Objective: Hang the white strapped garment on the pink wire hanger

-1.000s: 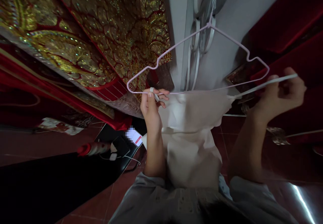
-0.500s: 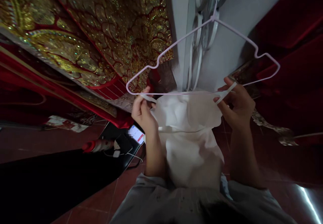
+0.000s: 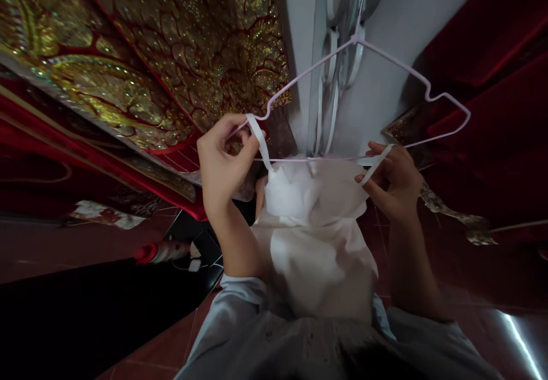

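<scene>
A pale pink wire hanger (image 3: 391, 60) hangs by its hook before me. Below its bottom bar is a white strapped garment (image 3: 321, 243), draped down toward my body. My left hand (image 3: 222, 166) is closed in a pinch around the left strap (image 3: 262, 143), which is looped over the hanger's left shoulder by the notch. At the right, the fingers of my right hand (image 3: 398, 183) are closed on the right strap (image 3: 377, 164), stretched beside the bottom bar. The right notch of the hanger has no strap on it.
Gold-sequinned red costumes (image 3: 205, 55) hang at the left, and dark red cloth (image 3: 483, 129) at the right. Several white rings (image 3: 331, 55) dangle behind the hanger. A red-capped bottle (image 3: 160, 251) and a white charger (image 3: 194, 265) lie on a black surface at lower left.
My left hand has risen and moved left, pulling the left strap up over the hanger's shoulder. My right hand keeps its strap and has shifted slightly. The lit phone is now hidden.
</scene>
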The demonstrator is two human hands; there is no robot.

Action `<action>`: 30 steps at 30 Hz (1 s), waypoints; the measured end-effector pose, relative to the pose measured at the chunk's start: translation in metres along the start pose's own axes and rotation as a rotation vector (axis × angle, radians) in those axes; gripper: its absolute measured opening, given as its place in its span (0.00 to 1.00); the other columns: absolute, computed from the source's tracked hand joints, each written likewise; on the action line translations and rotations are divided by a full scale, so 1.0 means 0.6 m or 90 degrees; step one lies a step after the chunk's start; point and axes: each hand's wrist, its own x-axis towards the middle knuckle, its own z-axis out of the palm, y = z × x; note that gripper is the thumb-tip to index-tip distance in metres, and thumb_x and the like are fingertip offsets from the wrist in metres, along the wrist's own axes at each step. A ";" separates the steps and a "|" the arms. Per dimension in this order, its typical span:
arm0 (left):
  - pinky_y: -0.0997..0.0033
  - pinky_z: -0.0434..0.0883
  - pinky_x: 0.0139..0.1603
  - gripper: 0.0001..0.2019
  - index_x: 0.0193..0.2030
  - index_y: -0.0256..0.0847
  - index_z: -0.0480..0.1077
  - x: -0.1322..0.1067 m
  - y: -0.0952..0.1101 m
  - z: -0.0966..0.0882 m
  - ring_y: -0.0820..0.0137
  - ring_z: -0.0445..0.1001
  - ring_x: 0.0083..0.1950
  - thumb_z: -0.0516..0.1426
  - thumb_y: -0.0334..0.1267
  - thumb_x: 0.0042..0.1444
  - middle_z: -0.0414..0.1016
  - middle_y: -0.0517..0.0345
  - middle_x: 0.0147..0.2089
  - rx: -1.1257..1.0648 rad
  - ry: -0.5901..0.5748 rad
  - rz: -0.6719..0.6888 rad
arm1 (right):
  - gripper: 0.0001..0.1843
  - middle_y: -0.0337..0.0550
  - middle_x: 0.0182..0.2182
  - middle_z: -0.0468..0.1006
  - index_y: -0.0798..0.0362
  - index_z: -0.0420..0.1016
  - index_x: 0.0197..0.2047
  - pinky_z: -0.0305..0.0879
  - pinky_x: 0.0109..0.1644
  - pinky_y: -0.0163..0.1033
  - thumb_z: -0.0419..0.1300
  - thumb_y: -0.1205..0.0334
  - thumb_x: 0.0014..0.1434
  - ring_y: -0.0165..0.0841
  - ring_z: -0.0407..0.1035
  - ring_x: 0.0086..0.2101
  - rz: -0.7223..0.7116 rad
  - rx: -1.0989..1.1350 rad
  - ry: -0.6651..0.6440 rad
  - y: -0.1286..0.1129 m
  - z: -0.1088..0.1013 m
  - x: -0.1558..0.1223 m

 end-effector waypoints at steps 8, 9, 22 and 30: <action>0.69 0.76 0.36 0.11 0.49 0.48 0.84 -0.036 -0.048 0.031 0.73 0.76 0.33 0.72 0.48 0.66 0.78 0.61 0.36 -0.224 0.172 0.011 | 0.31 0.45 0.46 0.82 0.43 0.83 0.61 0.57 0.26 0.36 0.77 0.47 0.55 0.27 0.60 0.26 -0.004 0.005 0.014 -0.007 0.006 -0.002; 0.69 0.77 0.38 0.13 0.52 0.50 0.82 -0.045 -0.055 0.039 0.72 0.78 0.35 0.72 0.48 0.65 0.79 0.62 0.37 -0.263 0.189 -0.011 | 0.30 0.45 0.45 0.82 0.43 0.83 0.60 0.57 0.26 0.36 0.77 0.47 0.56 0.27 0.60 0.26 -0.004 0.004 0.015 -0.008 0.007 -0.003; 0.68 0.84 0.45 0.16 0.41 0.44 0.81 -0.086 -0.052 0.091 0.69 0.85 0.37 0.76 0.50 0.57 0.84 0.58 0.36 -0.269 0.150 -0.125 | 0.29 0.44 0.49 0.80 0.44 0.83 0.59 0.57 0.27 0.37 0.77 0.49 0.55 0.24 0.58 0.26 0.004 0.027 0.014 -0.002 0.021 -0.009; 0.73 0.80 0.35 0.09 0.32 0.43 0.83 -0.074 -0.048 0.088 0.73 0.81 0.31 0.76 0.41 0.52 0.84 0.58 0.34 -0.302 0.127 -0.162 | 0.27 0.43 0.51 0.77 0.43 0.83 0.58 0.57 0.26 0.36 0.77 0.51 0.55 0.22 0.58 0.26 -0.009 0.037 0.035 0.003 0.029 -0.006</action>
